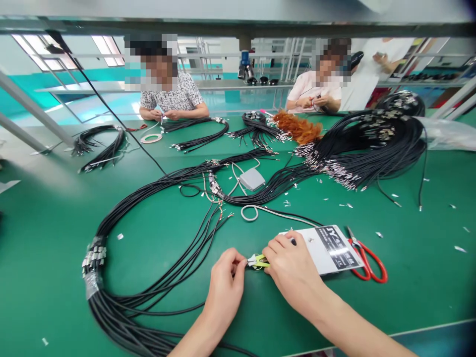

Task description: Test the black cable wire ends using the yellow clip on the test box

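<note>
Black cables (108,217) loop left on my bench (148,243).
My left hand (227,277) is pinched closed, contents hidden, by the tip of the yellow-green tool (261,261); right hand (289,260) grips that tool, partly over the white JY box (308,241); red-handled scissors (384,271) beside the box.

- Table (55,208): long cable bundle (121,204) curving round left side.
- Hand tool (261,261): between left hand (227,277) and right hand (292,263).
- Flat device (336,248): beyond right hand; scissors (382,273) at its right end.
- Small box (252,179): mid-table, behind device.
- Cable heap (386,144): back right; plastic bag (448,133) to its right.
- Behind table: one person (171,99) left, others (316,93) right.
</note>
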Demonstrator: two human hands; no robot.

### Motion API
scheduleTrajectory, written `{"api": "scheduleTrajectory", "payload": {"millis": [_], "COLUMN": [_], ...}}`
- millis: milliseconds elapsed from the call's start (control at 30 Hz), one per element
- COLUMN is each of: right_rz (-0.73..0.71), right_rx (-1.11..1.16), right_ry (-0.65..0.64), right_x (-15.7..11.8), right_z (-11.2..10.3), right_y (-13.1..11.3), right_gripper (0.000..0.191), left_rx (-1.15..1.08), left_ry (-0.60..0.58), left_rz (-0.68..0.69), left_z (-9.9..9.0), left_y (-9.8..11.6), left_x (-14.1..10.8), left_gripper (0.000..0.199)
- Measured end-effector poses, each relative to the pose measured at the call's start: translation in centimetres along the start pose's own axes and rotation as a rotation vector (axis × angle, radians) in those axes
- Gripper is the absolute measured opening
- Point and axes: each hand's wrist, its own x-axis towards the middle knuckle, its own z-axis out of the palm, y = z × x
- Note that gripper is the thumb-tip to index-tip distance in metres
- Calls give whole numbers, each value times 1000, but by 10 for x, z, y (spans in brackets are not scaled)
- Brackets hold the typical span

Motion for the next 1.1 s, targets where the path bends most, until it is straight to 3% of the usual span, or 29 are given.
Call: {"api": "scheduleTrajectory", "payload": {"millis": [200, 333, 400, 567, 700, 967, 1100], "right_rz": [-8, -14, -2, 168, 137, 142, 153], "right_rx": [-10, 14, 93, 206, 183, 88, 113], "right_ry": [8, 53, 159, 586, 540, 679, 698], "right_x": [2, -2, -16, -77, -103, -96, -97], "right_z": [6, -2, -9, -9, 7, 27, 27], "right_y": [-3, 1, 10, 34, 30, 25, 23], "right_gripper": [16, 18, 21, 17, 17, 10, 11], "left_rx": [17, 31, 28, -8, -14, -24, -43], "left_ry": [14, 12, 9, -13, -33, 15, 70], "left_rz": [20, 28, 27, 16, 2, -3, -15], "left_z": [2, 3, 2, 0, -1, -10, -26], "left_y": [-4, -6, -6, -6, -5, -7, -8], "left_x": [1, 2, 2, 3, 4, 1, 4], "left_gripper": [21, 21, 22, 23, 22, 21, 23]}}
